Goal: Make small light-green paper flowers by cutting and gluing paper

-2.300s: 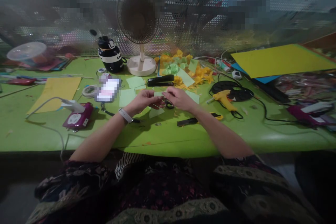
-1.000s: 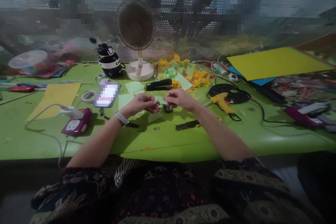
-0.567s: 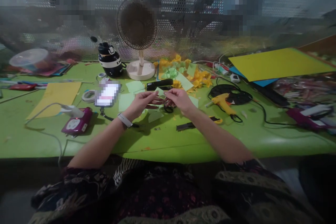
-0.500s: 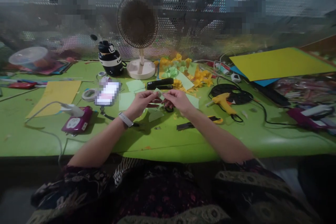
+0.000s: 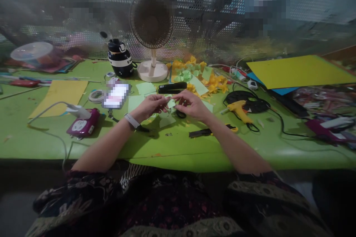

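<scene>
A small piece of light green paper [image 5: 171, 103] is between my two hands, above the middle of the table. My left hand [image 5: 152, 106] pinches its left side between thumb and fingers. On its right side, the fingertips of my right hand [image 5: 191, 105] close on the paper too. Below and behind the hands lie light green paper sheets [image 5: 135, 103] and a black stapler [image 5: 172, 87]. Black scissor handles [image 5: 181, 114] show partly under my right hand. Beyond them, yellow paper flowers [image 5: 215, 86] and light green paper pieces [image 5: 185, 76] form a pile.
On the right lie a yellow glue gun [image 5: 239, 110], a black reel [image 5: 257, 100] and a utility knife [image 5: 200, 132]. To the left are a phone [image 5: 116, 95], tape roll [image 5: 96, 96] and purple power block [image 5: 85, 124]. A fan [image 5: 152, 72] and dark bottle [image 5: 120, 61] stand behind.
The green paper piece has turned between my fingers and shows more of its face. My right fingers have spread a little wider. The whole view has shifted slightly.
</scene>
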Demonstrator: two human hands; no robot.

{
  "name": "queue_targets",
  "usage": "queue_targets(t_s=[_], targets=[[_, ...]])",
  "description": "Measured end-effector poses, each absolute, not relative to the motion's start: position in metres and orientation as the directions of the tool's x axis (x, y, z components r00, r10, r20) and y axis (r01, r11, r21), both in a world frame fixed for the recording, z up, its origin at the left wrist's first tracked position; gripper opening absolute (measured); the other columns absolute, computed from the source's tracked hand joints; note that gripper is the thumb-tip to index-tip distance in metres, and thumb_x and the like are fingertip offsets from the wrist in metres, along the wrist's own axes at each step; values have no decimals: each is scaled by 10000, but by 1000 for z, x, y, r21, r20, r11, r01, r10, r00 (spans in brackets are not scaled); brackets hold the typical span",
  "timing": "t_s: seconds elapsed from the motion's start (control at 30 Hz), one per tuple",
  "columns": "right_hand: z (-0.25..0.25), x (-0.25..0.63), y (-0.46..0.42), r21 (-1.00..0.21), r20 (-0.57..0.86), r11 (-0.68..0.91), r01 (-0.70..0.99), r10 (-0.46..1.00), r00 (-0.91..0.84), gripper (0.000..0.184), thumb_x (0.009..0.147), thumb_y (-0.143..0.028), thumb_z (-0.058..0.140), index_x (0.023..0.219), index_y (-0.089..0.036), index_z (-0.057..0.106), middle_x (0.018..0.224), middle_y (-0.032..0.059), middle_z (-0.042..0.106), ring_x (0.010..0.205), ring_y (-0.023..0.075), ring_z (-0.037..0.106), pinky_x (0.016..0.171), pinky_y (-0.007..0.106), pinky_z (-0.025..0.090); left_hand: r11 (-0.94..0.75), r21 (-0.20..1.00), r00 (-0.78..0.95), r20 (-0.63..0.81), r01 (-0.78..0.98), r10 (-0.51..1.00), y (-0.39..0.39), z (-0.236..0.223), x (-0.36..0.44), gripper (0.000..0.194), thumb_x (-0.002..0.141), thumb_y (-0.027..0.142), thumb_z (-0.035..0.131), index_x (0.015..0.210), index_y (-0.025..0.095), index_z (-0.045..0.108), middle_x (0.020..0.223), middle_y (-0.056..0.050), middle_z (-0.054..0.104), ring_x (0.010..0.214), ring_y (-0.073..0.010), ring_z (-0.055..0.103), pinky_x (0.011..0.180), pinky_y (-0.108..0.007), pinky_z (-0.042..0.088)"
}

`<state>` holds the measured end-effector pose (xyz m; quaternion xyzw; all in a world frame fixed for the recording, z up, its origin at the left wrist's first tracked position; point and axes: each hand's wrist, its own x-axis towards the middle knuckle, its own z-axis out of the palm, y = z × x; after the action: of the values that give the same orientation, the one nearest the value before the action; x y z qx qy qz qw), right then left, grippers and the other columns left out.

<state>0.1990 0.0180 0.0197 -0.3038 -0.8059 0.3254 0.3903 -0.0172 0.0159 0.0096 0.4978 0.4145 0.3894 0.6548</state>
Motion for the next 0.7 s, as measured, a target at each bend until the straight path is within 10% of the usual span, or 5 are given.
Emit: queue_targets(t_s=[0.27,0.7], targets=[[7,196,22,-687,583,694,216,704,-407,154,874,-401,731,875,-254,776,946,43,595,880,174,594,757,328,522,168,983,399,-124,-75,908,15,7,-18,269,801,342,804,745,126,655,761,-52,754,581,-78,663,532,-172,474],[9,188,18,-888,319,407,215,881,-349,394,800,-569,731,848,-188,643,778,19,652,614,125,556,569,282,465,37,999,524,-33,4,851,9,7,-15,199,898,316,693,896,118,672,903,-93,776,815,-166,756,678,-254,603]])
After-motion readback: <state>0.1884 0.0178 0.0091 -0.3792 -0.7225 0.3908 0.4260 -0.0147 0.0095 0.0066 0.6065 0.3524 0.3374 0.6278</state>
